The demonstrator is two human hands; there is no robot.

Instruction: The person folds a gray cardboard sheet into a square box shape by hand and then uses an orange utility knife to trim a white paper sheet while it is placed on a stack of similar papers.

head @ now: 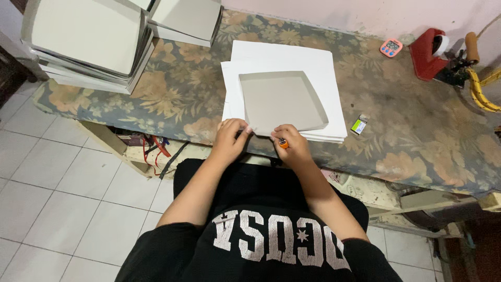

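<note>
Head view: a seated person in a black top looks down on a table covered in a floral cloth.
Stacked trays, 10 o'clock: a pile of shallow grey-board trays at the table's far left corner, with a second pile just beside it toward 11 o'clock.
Left hand: fingers curled, pinching the near-left corner of the grey tray.
Grey tray, centre: a shallow grey cardboard tray lying flat on the white sheets, its near edge at both hands.
White sheets: a stack under the tray, reaching out past it on all sides.
Right hand: clenched around a small orange tool, resting at the tray's near edge.
Green-and-white packet, 3 o'clock: just right of the sheets.
Pink timer, 1 o'clock: near the wall.
Red tape dispenser, 2 o'clock: just beside the timer.
</note>
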